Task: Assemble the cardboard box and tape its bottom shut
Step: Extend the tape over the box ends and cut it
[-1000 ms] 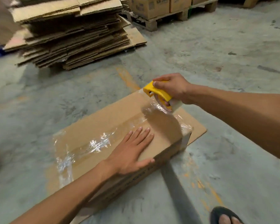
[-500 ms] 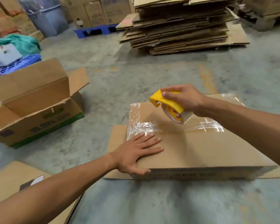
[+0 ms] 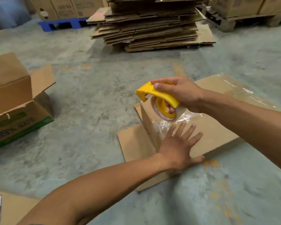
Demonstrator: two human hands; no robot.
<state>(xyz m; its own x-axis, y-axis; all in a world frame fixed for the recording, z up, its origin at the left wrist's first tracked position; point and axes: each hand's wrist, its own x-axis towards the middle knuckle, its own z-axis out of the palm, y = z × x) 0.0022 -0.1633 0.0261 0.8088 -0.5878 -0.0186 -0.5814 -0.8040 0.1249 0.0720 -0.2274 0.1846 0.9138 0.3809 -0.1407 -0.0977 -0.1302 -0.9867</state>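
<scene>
Gripping the tape dispenser (image 3: 159, 99) in my right hand (image 3: 178, 93) at the box's (image 3: 214, 132) left end, left hand (image 3: 179, 150) flat just nearer me; the box's long axis runs away rightward.

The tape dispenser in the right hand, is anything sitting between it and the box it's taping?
Nothing visible does. The tape dispenser, gripped by the right hand, sits right at the box's left end, where clear tape wraps over the edge. The left hand presses flat on the box top, nearer the camera, beside the dispenser.
</scene>
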